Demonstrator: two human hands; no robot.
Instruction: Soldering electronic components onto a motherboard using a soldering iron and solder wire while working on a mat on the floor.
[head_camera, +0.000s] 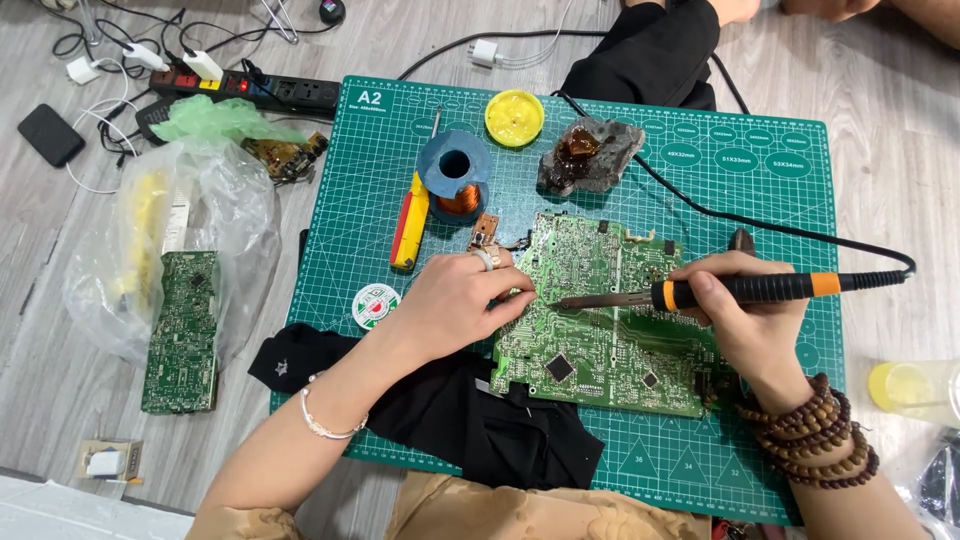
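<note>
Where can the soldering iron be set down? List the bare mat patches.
Bare: cutting mat between rosin lump and its right edge; also its bottom right corner. Crowded: around the circuit board, solder spool and both hands.

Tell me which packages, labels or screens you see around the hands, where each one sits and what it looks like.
Round sticker: on the green cutting mat, beside the left hand; white, green and red.
Clear plastic bag: on the floor left of the mat; crumpled, over a green circuit board.
Small box: floor, bottom left; tan and white.
Phone: floor, far left; black, nothing showing.
</note>
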